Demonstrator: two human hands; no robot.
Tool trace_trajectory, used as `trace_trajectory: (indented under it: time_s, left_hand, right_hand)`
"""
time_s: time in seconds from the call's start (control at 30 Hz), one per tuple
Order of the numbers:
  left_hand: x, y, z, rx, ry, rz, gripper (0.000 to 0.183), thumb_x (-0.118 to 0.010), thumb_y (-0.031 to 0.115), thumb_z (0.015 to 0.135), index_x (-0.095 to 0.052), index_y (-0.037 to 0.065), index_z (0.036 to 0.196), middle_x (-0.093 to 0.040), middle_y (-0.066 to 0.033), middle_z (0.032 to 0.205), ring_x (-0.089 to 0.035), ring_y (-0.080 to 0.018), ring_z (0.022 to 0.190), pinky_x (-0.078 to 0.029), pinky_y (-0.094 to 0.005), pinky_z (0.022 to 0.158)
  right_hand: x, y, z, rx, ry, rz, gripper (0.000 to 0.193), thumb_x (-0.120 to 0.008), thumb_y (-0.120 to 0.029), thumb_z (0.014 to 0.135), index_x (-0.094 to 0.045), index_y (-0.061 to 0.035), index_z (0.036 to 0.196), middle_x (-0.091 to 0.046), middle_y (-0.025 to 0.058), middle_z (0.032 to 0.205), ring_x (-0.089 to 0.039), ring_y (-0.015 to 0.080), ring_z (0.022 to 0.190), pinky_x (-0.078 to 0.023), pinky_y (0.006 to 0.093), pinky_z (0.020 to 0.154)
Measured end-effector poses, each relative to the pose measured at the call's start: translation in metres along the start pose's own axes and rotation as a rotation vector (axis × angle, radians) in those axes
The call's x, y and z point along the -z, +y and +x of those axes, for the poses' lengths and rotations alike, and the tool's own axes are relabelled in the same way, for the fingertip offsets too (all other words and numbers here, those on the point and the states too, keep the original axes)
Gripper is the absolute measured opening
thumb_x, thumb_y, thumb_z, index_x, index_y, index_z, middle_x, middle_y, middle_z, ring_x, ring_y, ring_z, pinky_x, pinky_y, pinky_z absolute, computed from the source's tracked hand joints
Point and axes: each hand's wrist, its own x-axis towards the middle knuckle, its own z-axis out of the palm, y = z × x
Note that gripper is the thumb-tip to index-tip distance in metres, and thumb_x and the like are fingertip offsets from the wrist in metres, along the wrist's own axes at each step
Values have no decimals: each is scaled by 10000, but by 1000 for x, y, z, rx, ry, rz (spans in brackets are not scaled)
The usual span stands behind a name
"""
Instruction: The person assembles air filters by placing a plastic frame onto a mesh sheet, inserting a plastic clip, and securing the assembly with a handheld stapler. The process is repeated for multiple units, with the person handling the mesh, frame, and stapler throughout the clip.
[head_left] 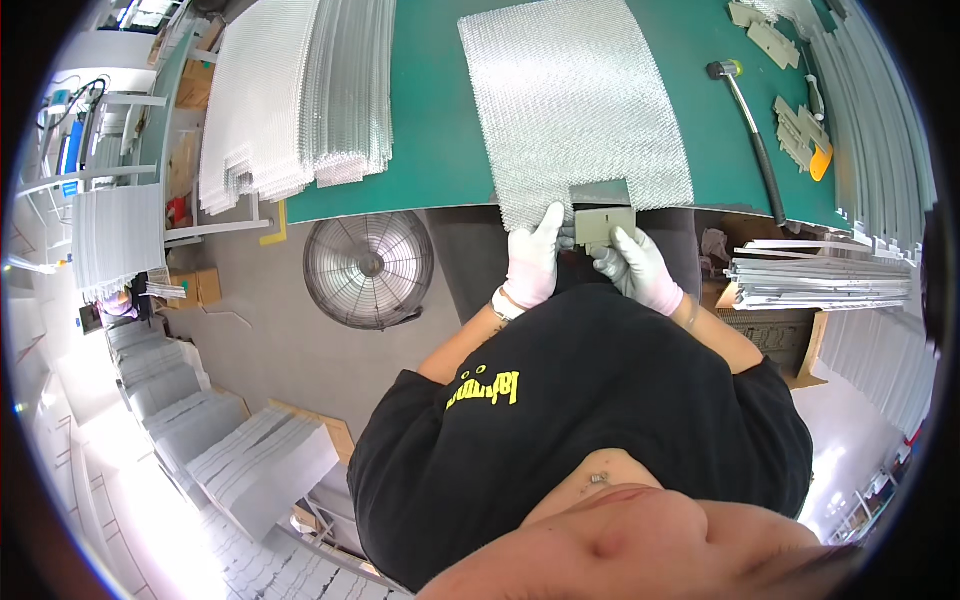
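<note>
One notched plate (600,225) in gloved fingers (624,240); silvery mesh (575,100).

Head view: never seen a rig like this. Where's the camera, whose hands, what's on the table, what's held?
There's no robot here. One person wears a fisheye camera on the head, looking down, so straight edges bend toward the rim and the dark shirt fills the lower middle. Picture left is the person's left.

Both hands wear pale gloves. The right hand holds a flat grey-green plate by the notch in the near edge of a silvery mesh sheet. The left hand is at that same edge; its exact grip is unclear.

The sheet lies on a green table, with stacked mesh sheets to the left and a hammer to the right. A round fan stands below, off the table.
</note>
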Motion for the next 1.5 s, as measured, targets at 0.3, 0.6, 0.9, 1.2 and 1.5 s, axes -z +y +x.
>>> trace_trajectory:
  time_s: [0.3, 0.6, 0.9, 1.2, 1.5]
  left_hand:
    - [1, -21, -6, -61, 159, 32, 283, -694, 249, 938, -705, -4, 813, -654, 13, 743, -535, -38, 632, -430, -250, 576]
    - [6, -32, -3, -57, 194, 94, 357, -686, 291, 946, -690, -66, 955, -700, -78, 859, -627, -111, 725, -504, -269, 699]
    - [-9, -35, -9, 10, -88, 113, 318, -666, 311, 955, -694, 2, 1025, -669, -9, 777, -551, -62, 642, -442, -218, 611]
    - [4, -23, -8, 93, -196, 148, 323, -590, 292, 1002, -648, -17, 1076, -672, -49, 831, -576, -76, 657, -460, -224, 598]
    - [2, -26, -10, 155, -204, -41, 368, -577, 295, 1009, -587, -11, 1215, -688, -88, 975, -629, -121, 788, -508, -234, 677]
  right_hand:
    - [-10, -7, -6, 83, 154, -335, 325, -613, -219, 985, -580, 5, 1218, -691, 98, 1046, -699, 138, 795, -593, 274, 686]
    - [-12, 4, -4, 118, 128, -232, 317, -625, -210, 977, -603, 27, 1186, -700, 117, 1046, -695, 159, 848, -574, 291, 737]
    - [-9, 0, -3, 262, 255, -582, 312, -651, -249, 962, -612, 23, 1109, -691, 81, 956, -648, 120, 791, -528, 266, 723]
    - [-15, -19, -2, 334, 472, -553, 295, -661, -259, 948, -667, 35, 932, -686, 57, 850, -598, 90, 748, -478, 249, 706]
    - [-11, -8, 1, 403, 483, -520, 287, -685, -256, 941, -654, 28, 967, -677, 41, 875, -590, 78, 759, -476, 237, 709]
